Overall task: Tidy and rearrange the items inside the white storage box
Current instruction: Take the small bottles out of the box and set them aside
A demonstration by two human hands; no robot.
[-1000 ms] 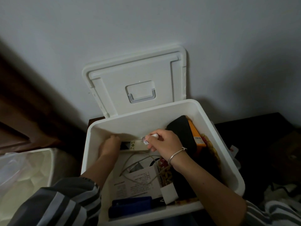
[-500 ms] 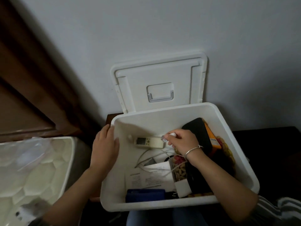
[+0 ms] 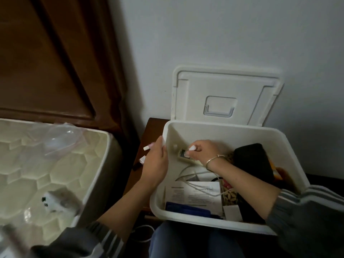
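1 white box (image 3: 232,126); L hand (image 3: 155,165) grips its rim; R hand (image 3: 202,151) pinches 1 small white stick (image 3: 192,147) over 1 remote (image 3: 183,155).

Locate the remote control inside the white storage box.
Head view: the remote control lies in the far-left corner of the white storage box, under the curled fingers of the right hand, beyond the white cables.

The left hand (image 3: 155,164) has come out of the white storage box (image 3: 223,125), where it was at the end of the remote control (image 3: 183,154) a second ago, and now grips the left wall from outside. The right hand (image 3: 201,151) has moved left along the remote control, which now lies slanted, closer to the back left corner.
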